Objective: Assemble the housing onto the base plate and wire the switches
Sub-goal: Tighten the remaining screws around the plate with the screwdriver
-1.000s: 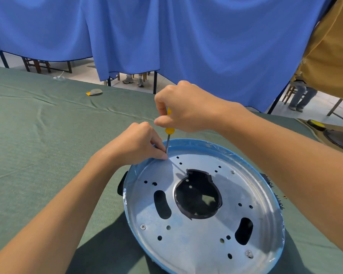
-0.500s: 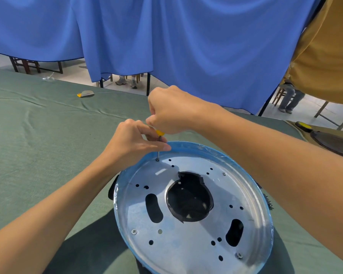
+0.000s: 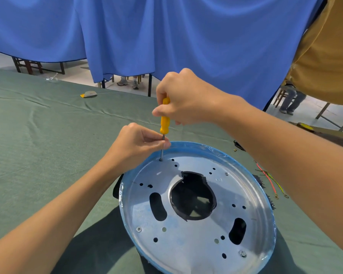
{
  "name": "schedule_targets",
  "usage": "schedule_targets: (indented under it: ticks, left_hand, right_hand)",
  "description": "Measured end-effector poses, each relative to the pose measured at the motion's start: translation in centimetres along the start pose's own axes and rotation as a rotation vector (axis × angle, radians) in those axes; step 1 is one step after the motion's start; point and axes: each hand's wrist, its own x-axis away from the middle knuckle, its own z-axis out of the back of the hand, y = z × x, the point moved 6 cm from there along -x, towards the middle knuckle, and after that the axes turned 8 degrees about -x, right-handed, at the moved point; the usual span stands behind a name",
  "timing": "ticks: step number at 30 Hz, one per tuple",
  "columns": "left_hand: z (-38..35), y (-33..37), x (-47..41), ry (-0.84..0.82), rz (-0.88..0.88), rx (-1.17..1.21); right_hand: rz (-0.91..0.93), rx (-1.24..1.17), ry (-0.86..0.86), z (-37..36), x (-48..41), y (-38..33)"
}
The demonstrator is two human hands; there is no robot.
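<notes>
The right hand (image 3: 184, 97) is gripping the yellow handle of a small screwdriver (image 3: 164, 123), fingers curled round it and holding it upright. The left hand (image 3: 135, 145) is pinching the thin metal shaft between thumb and forefinger, just above the tip. The tip is sitting in a hole at the far left edge of the base plate (image 3: 188, 244), a round metal dish with a blue-filmed rim, which is lying on the green-clothed bench (image 3: 38, 135) in front of the person. A black housing (image 3: 192, 196) is showing through the plate's large central opening. Screw heads (image 3: 139, 229) are sitting in a few of the plate's holes.

The right forearm is crossing over the plate's right rim and hiding part of the red and yellow-green wires (image 3: 269, 180) lying on the bench beside it. A small yellow-and-grey scrap (image 3: 88, 94) is lying well apart at the bench's far edge. A blue curtain (image 3: 186, 36) is hanging behind, with someone's shoes (image 3: 127, 82) showing beneath it. A person in a mustard shirt (image 3: 329, 46) is standing at the right.
</notes>
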Motion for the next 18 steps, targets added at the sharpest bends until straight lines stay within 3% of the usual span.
schedule_targets:
  ticks: [4,10,14,18]
  left_hand:
    - [0.3,-0.1,0.0,0.065,0.028,-0.042]
    - [-0.1,0.3,0.0,-0.006,-0.016,-0.103]
    - [-0.4,0.6,0.2,-0.058,-0.059,-0.117]
    - [0.3,0.3,0.1,0.072,-0.019,-0.093]
  right_hand:
    - [-0.056,0.017,0.026,-0.5,-0.2,0.3]
    - [0.081,0.109,-0.099,-0.1,0.4,-0.5]
    - [0.045,0.078,-0.059,0.1,0.5,-0.1]
    - [-0.036,0.004,-0.005,-0.8,0.1,0.3]
